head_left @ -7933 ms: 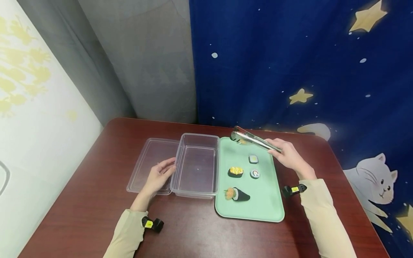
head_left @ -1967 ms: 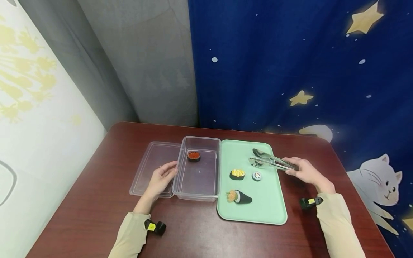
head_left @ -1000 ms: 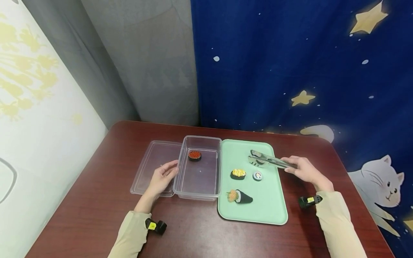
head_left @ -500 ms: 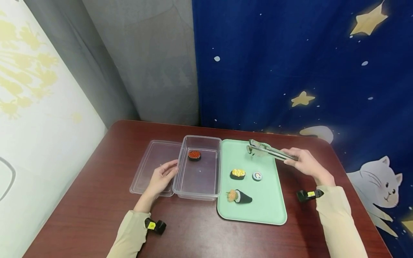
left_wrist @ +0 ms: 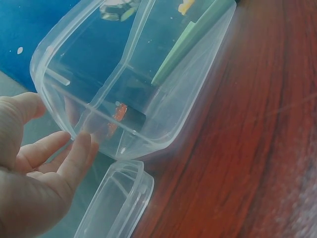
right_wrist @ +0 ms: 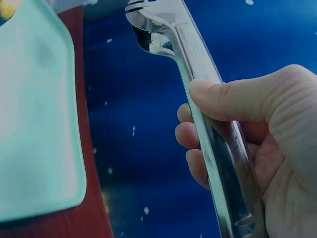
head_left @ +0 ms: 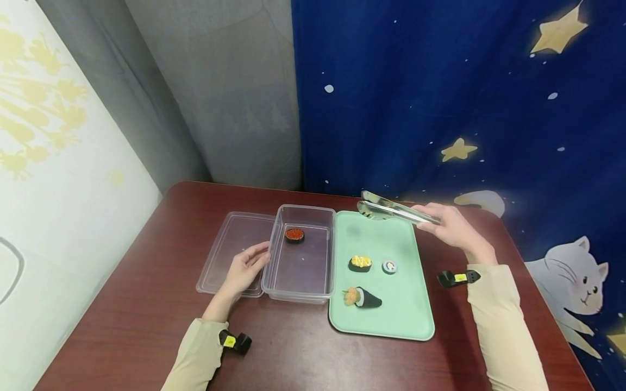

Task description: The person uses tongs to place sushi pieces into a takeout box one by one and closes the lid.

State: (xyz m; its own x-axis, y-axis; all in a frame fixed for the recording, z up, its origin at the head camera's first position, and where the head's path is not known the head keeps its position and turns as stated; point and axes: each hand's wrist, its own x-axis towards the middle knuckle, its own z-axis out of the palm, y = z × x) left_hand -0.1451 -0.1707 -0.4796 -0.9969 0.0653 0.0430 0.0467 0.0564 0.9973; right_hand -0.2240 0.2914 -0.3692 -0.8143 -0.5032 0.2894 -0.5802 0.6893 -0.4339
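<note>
1. Holding the metal tongs (head_left: 391, 210) in our right hand (head_left: 452, 228), thumb on top and fingers curled under the handle, we have the tips pinched on a small sushi piece that they largely hide, lifted over the far edge of the green tray (head_left: 406, 320).
2. Our left hand (head_left: 243, 269) lies relaxed, fingers straight against the near-left wall of the clear container (head_left: 274, 282), with the lid (head_left: 220, 260) under the palm.
3. To do this well, we judge a steady squeeze and level travel matter; any slackening could drop the piece.
4. One red-topped piece (head_left: 294, 235) sits in the container's far-left corner, leaving most of its floor open.
5. Three pieces lie mid-tray: a yellow-topped one (head_left: 359, 263), a round roll (head_left: 389, 266) and a cone roll (head_left: 361, 296).
6. We should clear the container's right rim, just beside the tray's left edge.
</note>
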